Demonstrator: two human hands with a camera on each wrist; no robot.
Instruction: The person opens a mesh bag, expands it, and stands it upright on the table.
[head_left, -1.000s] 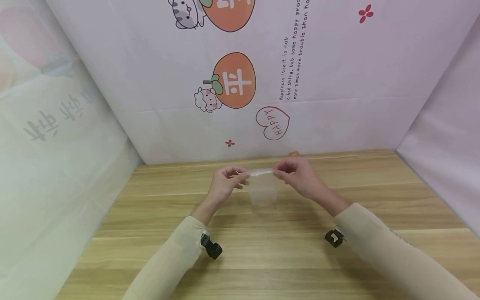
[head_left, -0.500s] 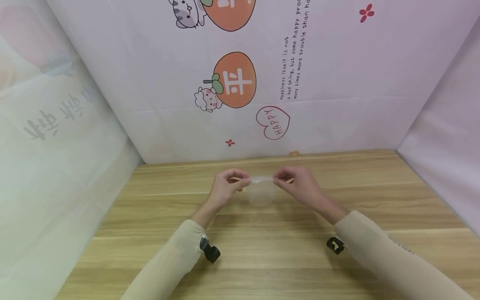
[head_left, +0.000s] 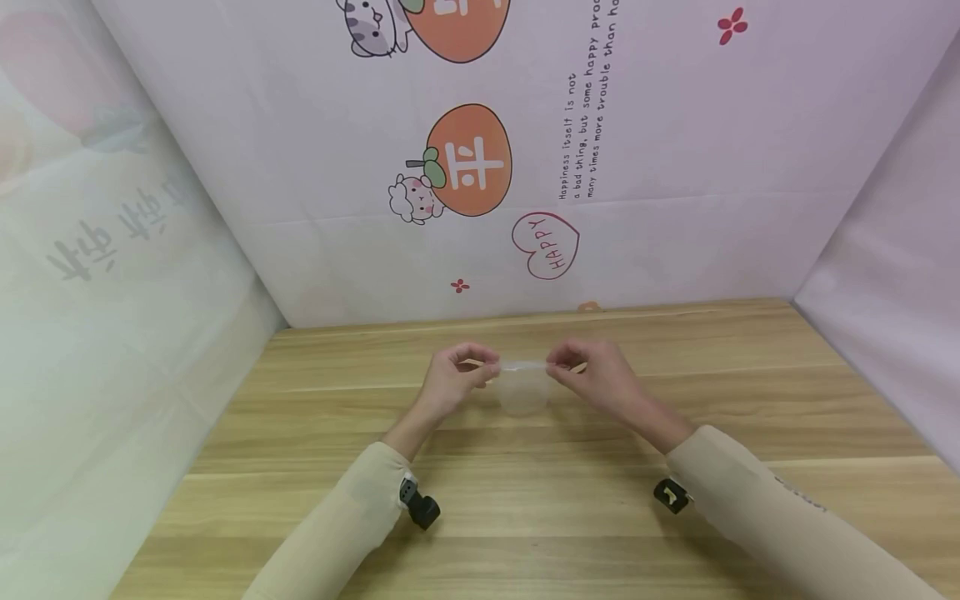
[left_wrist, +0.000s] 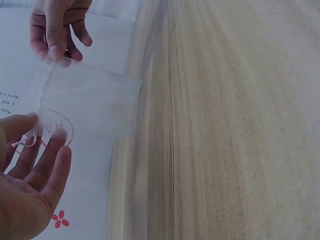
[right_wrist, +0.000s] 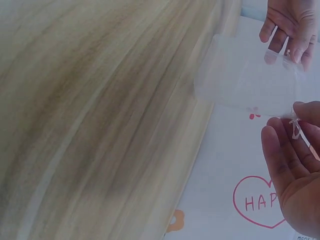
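A small see-through drawstring pouch (head_left: pixel 523 393) hangs flat above the table in the head view, its mouth edge at the top. My left hand (head_left: pixel 450 379) pinches its left top corner between thumb and fingertips. At the opposite corner, my right hand (head_left: pixel 598 375) pinches the same edge, so the mouth is stretched straight. A thin white cord loop (left_wrist: pixel 33 141) sticks out by the left thumb in the left wrist view. Another cord loop (right_wrist: pixel 296 130) shows at the right fingertips in the right wrist view. Nothing can be made out inside the pouch.
The wood-grain table (head_left: pixel 525 508) spreads beneath both forearms. A white printed sheet (head_left: pixel 675 167) rises along its back edge, close beyond the hands. White sheets also stand at the left (head_left: pixel 135 333) and right (head_left: pixel 892 250). Each wrist carries a small black camera (head_left: pixel 422 504).
Both hands have lowered slightly toward the person, carrying the pouch with them, the right hand a little more. Their pinch on its two corners stays the same.
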